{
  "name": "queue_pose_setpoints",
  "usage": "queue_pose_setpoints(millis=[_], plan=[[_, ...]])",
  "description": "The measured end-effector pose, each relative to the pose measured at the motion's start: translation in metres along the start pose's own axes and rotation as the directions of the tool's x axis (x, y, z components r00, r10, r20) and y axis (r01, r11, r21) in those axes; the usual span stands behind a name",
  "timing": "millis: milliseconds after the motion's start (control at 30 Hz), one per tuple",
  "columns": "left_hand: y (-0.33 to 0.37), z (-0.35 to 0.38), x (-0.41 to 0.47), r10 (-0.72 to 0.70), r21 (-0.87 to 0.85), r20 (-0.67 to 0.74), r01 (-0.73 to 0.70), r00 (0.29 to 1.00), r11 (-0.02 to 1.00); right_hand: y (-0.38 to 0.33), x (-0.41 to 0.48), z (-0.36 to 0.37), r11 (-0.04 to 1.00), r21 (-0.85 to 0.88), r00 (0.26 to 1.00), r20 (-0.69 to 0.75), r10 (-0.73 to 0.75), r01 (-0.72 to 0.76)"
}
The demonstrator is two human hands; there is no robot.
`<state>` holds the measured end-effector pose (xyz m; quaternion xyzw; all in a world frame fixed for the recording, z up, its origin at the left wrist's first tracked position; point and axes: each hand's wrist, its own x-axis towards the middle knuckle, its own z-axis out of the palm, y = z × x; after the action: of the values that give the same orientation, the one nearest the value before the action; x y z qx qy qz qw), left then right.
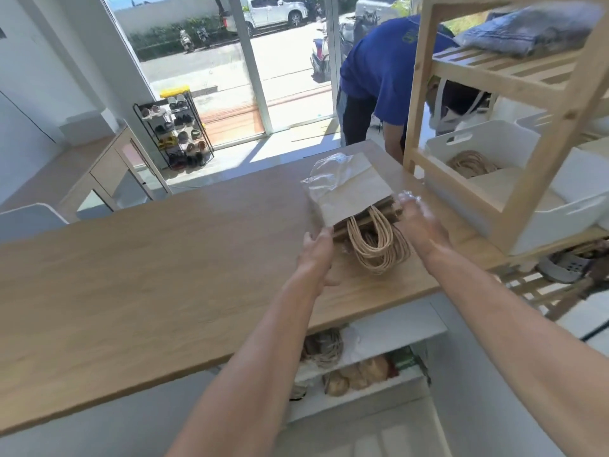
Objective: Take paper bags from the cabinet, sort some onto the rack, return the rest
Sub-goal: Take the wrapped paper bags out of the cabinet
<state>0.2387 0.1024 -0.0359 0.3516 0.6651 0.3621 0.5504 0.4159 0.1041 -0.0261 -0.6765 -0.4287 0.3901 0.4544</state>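
A: Bags, where?

B: The stack of paper bags [354,192] lies flat on the wooden counter [164,265], right of the middle and toward the far edge, near a post of the wooden rack [540,179]. The twisted paper handles [375,249] point to the near side and fan out on the counter. Clear plastic wrap [324,169] is bunched over the far left end of the stack.

A: Hands?

B: The left hand [318,255] grips the near left corner of the stack, thumb on top, fingers tucked under and out of sight. The right hand [418,219] lies against the stack's right side, fingers mostly straight, touching and not wrapped round. A bit of film glints over the fingertips; it's blurred there.

A: Rack?

B: It stands right of the counter. A white bin [487,140] sits on the middle shelf with looped paper handles inside. Folded denim [534,28] is on the slatted shelf above.

A: Cabinet?

B: The cabinet [389,334] is under the counter on the near side, and it's open. It has white shelves, with coiled handles on the upper one and brownish bundles lower down. Can't tell what those are.

A: Anything else?

B: A person in a blue shirt [375,67] is bent over beyond the counter, beside the rack. There's a shoe rack [174,127] far left by the glass doors and a white pickup [270,11] outside.
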Motion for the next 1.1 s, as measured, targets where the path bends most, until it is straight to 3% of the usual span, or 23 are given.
queue_pose_setpoints(millis=[133, 300, 400, 500, 700, 833, 1100], plan=[[-0.034, -0.024, -0.026, 0.021, 0.076, 0.047, -0.025, 0.999, 0.997, 0.019, -0.04, -0.002, 0.999, -0.008, 0.993, -0.109, 0.05, -0.051], [-0.08, -0.039, -0.05, -0.005, 0.052, 0.161, -0.003, 0.987, 0.999, 0.057, -0.087, 0.005, 0.99, -0.026, 0.97, -0.208, 0.129, -0.137], [-0.113, -0.05, -0.064, -0.061, 0.038, 0.265, 0.053, 0.962, 0.998, 0.083, -0.113, 0.013, 0.983, -0.019, 0.961, -0.212, 0.176, -0.184], [-0.145, -0.061, -0.069, -0.13, 0.036, 0.274, 0.124, 0.953, 0.992, 0.111, -0.132, 0.024, 0.965, -0.046, 0.952, -0.181, 0.247, -0.259], [-0.204, -0.074, -0.035, -0.14, 0.17, 0.069, 0.127, 0.988, 0.977, 0.168, -0.137, 0.057, 0.931, -0.144, 0.94, -0.118, 0.321, -0.336], [-0.222, -0.086, 0.007, -0.056, 0.268, -0.067, 0.073, 0.996, 0.961, 0.192, -0.115, 0.078, 0.931, -0.182, 0.949, -0.052, 0.311, -0.315], [-0.269, -0.096, 0.09, 0.013, 0.391, -0.198, 0.067, 0.98, 0.918, 0.255, -0.057, 0.132, 0.915, -0.341, 0.959, 0.107, 0.264, -0.214]])
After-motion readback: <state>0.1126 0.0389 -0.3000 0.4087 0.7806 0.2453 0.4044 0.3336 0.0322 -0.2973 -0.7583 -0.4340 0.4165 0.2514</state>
